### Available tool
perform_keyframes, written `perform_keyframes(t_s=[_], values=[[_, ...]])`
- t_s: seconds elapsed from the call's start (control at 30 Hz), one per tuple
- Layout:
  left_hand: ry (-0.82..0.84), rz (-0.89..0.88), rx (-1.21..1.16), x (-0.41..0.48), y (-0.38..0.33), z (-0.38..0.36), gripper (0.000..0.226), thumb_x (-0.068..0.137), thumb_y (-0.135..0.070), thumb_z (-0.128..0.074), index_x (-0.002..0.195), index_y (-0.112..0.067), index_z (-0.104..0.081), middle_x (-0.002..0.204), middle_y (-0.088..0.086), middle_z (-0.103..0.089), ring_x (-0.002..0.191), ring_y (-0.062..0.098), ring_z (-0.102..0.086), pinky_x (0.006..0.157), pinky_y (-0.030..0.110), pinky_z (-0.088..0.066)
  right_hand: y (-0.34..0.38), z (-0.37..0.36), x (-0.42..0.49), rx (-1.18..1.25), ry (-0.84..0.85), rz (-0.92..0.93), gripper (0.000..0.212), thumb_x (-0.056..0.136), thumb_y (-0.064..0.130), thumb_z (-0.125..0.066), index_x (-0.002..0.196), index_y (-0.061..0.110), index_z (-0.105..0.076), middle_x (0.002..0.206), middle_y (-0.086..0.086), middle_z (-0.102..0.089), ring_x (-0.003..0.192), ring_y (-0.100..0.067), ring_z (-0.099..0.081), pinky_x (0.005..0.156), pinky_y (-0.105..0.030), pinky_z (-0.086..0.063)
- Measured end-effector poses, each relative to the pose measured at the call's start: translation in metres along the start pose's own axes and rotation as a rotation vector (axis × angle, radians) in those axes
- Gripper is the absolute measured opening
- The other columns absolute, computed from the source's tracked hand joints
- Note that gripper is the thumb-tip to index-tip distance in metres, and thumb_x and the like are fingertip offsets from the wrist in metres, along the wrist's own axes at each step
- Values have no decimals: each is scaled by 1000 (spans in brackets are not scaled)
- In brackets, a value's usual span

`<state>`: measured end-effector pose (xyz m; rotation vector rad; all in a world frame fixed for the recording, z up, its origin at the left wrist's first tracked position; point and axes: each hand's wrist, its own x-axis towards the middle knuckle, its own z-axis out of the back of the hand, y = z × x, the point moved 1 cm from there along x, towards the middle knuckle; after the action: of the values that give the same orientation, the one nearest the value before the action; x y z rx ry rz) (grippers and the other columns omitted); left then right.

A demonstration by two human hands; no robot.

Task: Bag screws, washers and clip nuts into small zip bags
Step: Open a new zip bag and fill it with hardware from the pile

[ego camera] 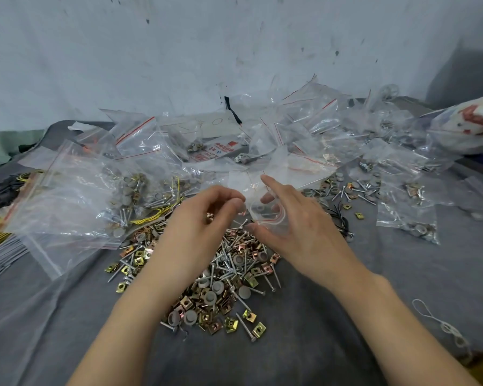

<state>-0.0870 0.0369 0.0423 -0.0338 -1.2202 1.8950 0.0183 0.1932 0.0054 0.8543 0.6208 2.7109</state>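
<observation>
1. Right hand (pixel 299 218) pinches a small zip bag (pixel 265 217) between its thumb and curled fingers, with the index finger stretched out straight past it.
2. Left hand (pixel 207 215) has its fingers curled round a copper-coloured clip nut (pixel 210 216), and its thumb tip is at the bag's mouth.
3. The bag is clear with a red zip line and is held in the air between both hands, above the loose pile. A grey washer (pixel 260 208) shows inside it.
4. A pile of screws, washers and clip nuts (pixel 226 277) lies directly under the hands on the grey cloth surface (pixel 346 316).
5. Yellow wire (pixel 151 215) lies at the pile's left edge, beside a large clear bag (pixel 67 196) that holds more parts.
6. A heap of small zip bags (pixel 304 126), many of them filled, is spread behind the hands up to the wall (pixel 179 51).
7. A white string loop (pixel 444 327) lies near right, well apart from the pile.
</observation>
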Motion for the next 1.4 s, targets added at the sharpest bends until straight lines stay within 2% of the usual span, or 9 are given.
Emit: perform_keyframes(t_s=[0.13,0.27,0.47,0.6,0.73,0.9,1.1,1.23,1.4], values=[[0,-10,-91,3,-9,-12,10,95,-23,-63,100,-31,-69,90,-19,-70,83,0,-64,70,15,-49,2,0,0,23,-11,7,79,88,56,-66,154,29,-33,123,12,-59,107,-3,-46,90,-24,-31],[5,-20,-98,8,-12,-19,15,95,-18,-62,105,-28,-68,89,-20,-69,87,-3,-63,72,11,-47,3,1,0,38,-12,1,78,89,53,-67,154,29,-33,127,9,-58,109,-4,-44,92,-25,-31],[-50,17,-67,11,-4,-11,14,98,-26,-57,108,-34,-63,93,-14,-68,85,-2,-62,71,15,-49,-4,2,0,45,-24,2,74,91,52,-67,153,29,-34,123,14,-58,110,-6,-51,95,-24,-31],[116,20,218,4,10,-7,19,99,-31,-53,117,-30,-61,95,-17,-65,86,-5,-60,73,12,-48,-9,6,0,98,-64,-24,74,90,60,-60,153,32,-33,119,23,-51,107,5,-46,97,-28,-35],[349,-39,480,-8,20,-7,20,98,-37,-54,116,-33,-62,107,-18,-62,99,0,-55,92,28,-48,-13,9,-1,101,-82,-49,72,91,61,-60,152,37,-31,116,34,-40,104,9,-37,96,-28,-32],[459,-64,641,-15,28,-6,24,96,-48,-52,117,-39,-60,111,-17,-50,108,7,-42,99,32,-39,-13,11,-2,91,-66,-41,74,90,60,-62,153,34,-32,117,26,-47,102,11,-37,96,-27,-30],[363,-83,535,-13,27,-7,8,95,-42,-57,101,-36,-59,99,-22,-55,97,-1,-51,91,28,-47,-13,11,-2,100,-68,-45,75,90,59,-64,153,35,-32,116,26,-48,103,9,-39,99,-31,-35],[105,-15,272,-2,21,-3,1,94,-36,-60,95,-36,-60,83,-18,-63,77,-6,-59,67,15,-48,-10,8,-2,100,-60,-29,76,89,60,-61,154,34,-31,119,22,-52,107,2,-46,103,-35,-38],[-81,-70,21,9,2,-5,2,93,-30,-66,95,-31,-65,85,-18,-66,80,-1,-61,68,8,-42,-9,4,-2,61,-57,2,76,90,58,-63,154,33,-31,121,19,-54,109,3,-47,98,-25,-30]])
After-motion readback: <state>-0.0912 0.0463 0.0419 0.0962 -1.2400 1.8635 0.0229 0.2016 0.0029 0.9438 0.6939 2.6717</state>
